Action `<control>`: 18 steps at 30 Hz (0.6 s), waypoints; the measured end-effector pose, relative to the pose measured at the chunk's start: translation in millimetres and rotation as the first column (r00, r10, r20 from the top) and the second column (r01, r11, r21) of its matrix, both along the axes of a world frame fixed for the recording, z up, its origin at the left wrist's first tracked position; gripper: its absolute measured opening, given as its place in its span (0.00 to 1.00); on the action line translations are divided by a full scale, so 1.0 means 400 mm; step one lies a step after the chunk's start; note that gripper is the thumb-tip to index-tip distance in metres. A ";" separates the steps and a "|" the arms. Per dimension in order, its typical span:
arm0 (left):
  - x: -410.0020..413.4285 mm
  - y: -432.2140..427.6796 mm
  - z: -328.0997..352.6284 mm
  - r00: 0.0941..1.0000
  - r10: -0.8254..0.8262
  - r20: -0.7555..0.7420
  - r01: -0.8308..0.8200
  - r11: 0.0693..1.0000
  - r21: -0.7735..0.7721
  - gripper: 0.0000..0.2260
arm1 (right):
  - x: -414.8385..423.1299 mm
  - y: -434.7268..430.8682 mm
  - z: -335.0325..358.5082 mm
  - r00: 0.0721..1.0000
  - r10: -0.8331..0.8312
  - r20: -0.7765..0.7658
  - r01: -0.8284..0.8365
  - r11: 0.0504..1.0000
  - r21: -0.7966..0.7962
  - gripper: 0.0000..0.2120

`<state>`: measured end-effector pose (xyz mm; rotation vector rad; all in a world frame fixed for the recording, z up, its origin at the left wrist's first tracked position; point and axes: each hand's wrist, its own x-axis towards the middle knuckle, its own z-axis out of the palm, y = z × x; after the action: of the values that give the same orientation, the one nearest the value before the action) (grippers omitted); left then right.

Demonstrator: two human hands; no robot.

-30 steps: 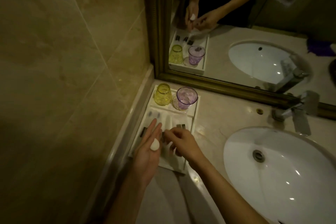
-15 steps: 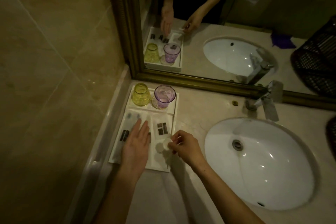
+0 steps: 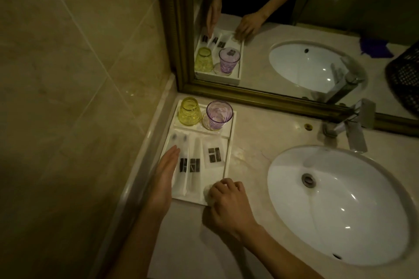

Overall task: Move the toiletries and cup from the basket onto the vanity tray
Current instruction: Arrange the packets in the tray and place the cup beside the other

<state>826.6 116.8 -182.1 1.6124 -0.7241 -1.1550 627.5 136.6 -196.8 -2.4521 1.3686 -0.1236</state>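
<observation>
1. Two cups stand side by side in the back compartment of the white vanity tray (image 3: pixel 228 156): a yellow cup (image 3: pixel 188 111) on the left and a purple cup (image 3: pixel 218 115) on the right, just beside each other.
2. Three white packets with dark labels lie lengthwise in the tray's front compartment: a long packet (image 3: pixel 183 166) on the left, a second long packet (image 3: pixel 195 165) against it, and a shorter packet (image 3: pixel 214 154) to their right.
3. The left hand (image 3: pixel 165 179) is flat, its fingers straight and together, grasping nothing. It lies along the tray's left rim, next to the leftmost packet.
4. The right hand (image 3: pixel 229 197) is at the tray's near right corner. Its fingers curl round a small white round item (image 3: pixel 209 191) that sits low in that corner. The item is blurred and mostly covered.
5. The tray sits on a beige counter (image 3: pixel 249 156), in the corner between the tiled wall (image 3: pixel 79 75) and the framed mirror (image 3: pixel 283 7).
6. A white sink (image 3: pixel 337 204) lies to the tray's right, with a metal faucet (image 3: pixel 353 129) behind it.
7. A dark woven basket (image 3: pixel 405 75) shows only as a reflection at the mirror's right edge.
</observation>
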 end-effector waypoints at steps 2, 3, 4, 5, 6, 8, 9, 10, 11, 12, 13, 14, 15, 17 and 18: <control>0.006 -0.001 -0.009 0.991 -0.059 0.121 0.056 0.998 0.030 0.19 | 0.010 -0.019 0.007 0.999 -0.019 0.029 0.020 1.000 -0.007 0.15; 0.013 0.003 -0.023 0.959 -0.093 0.266 0.087 0.996 0.035 0.21 | 0.021 -0.036 0.006 0.998 -0.021 0.054 0.022 1.000 -0.020 0.15; 0.015 0.011 -0.031 0.890 -0.148 0.432 0.142 0.989 0.046 0.22 | 0.036 -0.056 0.000 0.998 -0.011 0.069 0.014 0.999 -0.042 0.14; 0.013 0.023 -0.042 0.792 -0.202 0.576 0.213 0.976 0.050 0.22 | 0.054 -0.080 -0.006 0.997 0.002 0.077 0.002 0.998 -0.061 0.15; 0.010 0.035 -0.051 0.702 -0.246 0.668 0.266 0.961 0.075 0.23 | 0.071 -0.105 -0.012 0.997 0.009 0.081 -0.004 0.998 -0.065 0.17; 0.006 0.060 -0.071 0.541 -0.296 0.787 0.348 0.931 0.112 0.22 | 0.105 -0.156 -0.023 0.996 0.025 0.083 -0.022 0.999 -0.037 0.21; 0.003 0.076 -0.084 0.490 -0.316 0.813 0.384 0.915 0.124 0.21 | 0.121 -0.181 -0.027 0.996 0.042 0.079 -0.041 0.999 -0.021 0.23; 0.000 0.091 -0.090 0.462 -0.331 0.823 0.415 0.901 0.129 0.21 | 0.137 -0.203 -0.030 0.996 0.068 0.063 -0.068 0.998 -0.005 0.24; -0.003 0.101 -0.102 0.422 -0.340 0.841 0.421 0.894 0.150 0.20 | 0.151 -0.220 -0.033 0.994 0.105 0.038 -0.105 0.994 0.009 0.25; -0.009 0.111 -0.105 0.366 -0.364 0.857 0.423 0.885 0.195 0.21 | 0.163 -0.234 -0.040 0.989 0.150 0.012 -0.150 0.989 0.020 0.26; -0.019 0.120 -0.103 0.285 -0.410 0.867 0.441 0.859 0.261 0.23 | 0.171 -0.244 -0.046 0.981 0.193 -0.010 -0.193 0.981 0.027 0.27; -0.029 0.126 -0.088 0.209 -0.479 0.853 0.451 0.821 0.351 0.25 | 0.178 -0.251 -0.051 0.972 0.231 -0.036 -0.230 0.973 0.034 0.29; -0.037 0.131 -0.087 0.173 -0.497 0.850 0.451 0.807 0.380 0.25 | 0.182 -0.257 -0.055 0.963 0.261 -0.065 -0.259 0.965 0.038 0.30; -0.048 0.134 -0.075 0.206 -0.509 0.836 0.386 0.827 0.408 0.25 | 0.185 -0.263 -0.064 0.953 0.280 -0.117 -0.278 0.960 0.033 0.30; -0.047 0.132 -0.066 0.188 -0.523 0.831 0.365 0.823 0.436 0.26 | 0.185 -0.263 -0.065 0.955 0.266 -0.133 -0.265 0.964 0.024 0.29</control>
<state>807.7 169.4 -208.6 2.2534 -2.0652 -0.4689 701.7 31.3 -222.8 -2.6525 1.0716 0.1120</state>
